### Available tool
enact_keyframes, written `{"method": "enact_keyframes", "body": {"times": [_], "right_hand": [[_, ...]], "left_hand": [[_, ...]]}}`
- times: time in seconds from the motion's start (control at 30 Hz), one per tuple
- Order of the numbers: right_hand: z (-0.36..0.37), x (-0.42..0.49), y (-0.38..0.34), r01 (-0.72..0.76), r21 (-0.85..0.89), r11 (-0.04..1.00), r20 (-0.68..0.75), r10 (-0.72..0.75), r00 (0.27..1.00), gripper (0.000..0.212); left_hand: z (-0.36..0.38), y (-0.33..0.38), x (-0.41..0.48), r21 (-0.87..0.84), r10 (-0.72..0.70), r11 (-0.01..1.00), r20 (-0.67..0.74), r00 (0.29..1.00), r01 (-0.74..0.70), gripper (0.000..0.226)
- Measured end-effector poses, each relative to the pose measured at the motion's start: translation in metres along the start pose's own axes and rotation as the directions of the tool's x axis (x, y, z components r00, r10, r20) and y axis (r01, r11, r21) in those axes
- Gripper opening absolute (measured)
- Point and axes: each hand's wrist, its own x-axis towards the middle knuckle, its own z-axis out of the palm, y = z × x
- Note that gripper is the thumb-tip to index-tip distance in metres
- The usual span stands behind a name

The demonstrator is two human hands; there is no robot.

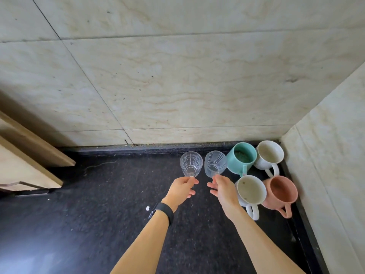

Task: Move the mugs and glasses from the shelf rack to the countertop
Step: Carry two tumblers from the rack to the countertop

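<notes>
Two clear glasses are held side by side over the black countertop (98,204), near the back wall. My left hand (182,189) grips the base of the checked-pattern glass (191,164). My right hand (223,189) holds the base of the glass with curved lines (215,164). To the right, in the corner, stand several mugs: a teal mug (241,158), a white mug (269,155), a second white mug (251,191) and a pink mug (280,192). The shelf rack is out of view.
Marble-tiled walls close the back and the right side (325,155). A wooden cabinet edge (29,155) juts in at the left. A black band sits on my left wrist (164,211).
</notes>
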Motion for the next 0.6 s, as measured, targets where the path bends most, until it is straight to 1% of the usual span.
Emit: {"method": "enact_keyframes", "body": {"times": [0.07,0.27,0.4,0.5,0.53,0.6], "right_hand": [[0.001,0.009,-0.005,0.004,0.001,1.000,-0.012,-0.004,1.000,0.029],[0.002,0.036,-0.024,-0.021,0.014,1.000,-0.016,0.021,1.000,0.026],[0.003,0.044,-0.036,-0.048,-0.025,0.999,-0.030,0.047,0.998,0.029],[0.003,0.039,-0.041,-0.075,-0.037,0.996,-0.036,0.074,0.997,0.029],[0.002,0.035,-0.043,-0.073,-0.063,0.995,-0.037,0.071,0.997,0.029],[-0.002,0.025,-0.043,-0.045,-0.176,0.983,-0.021,0.042,0.999,0.030]], "left_hand": [[-0.001,0.009,0.009,0.060,0.034,0.998,0.010,0.999,-0.035,0.032],[-0.002,0.026,0.035,0.154,0.071,0.985,0.023,0.997,-0.074,0.032],[0.000,0.034,0.042,0.197,0.068,0.978,0.035,0.997,-0.073,0.035],[-0.002,0.037,0.038,0.272,0.074,0.959,0.035,0.997,-0.081,0.042],[-0.003,0.038,0.035,0.303,0.076,0.949,0.031,0.997,-0.081,0.045],[-0.004,0.040,0.025,0.336,0.063,0.940,0.024,0.998,-0.067,0.050]]}}
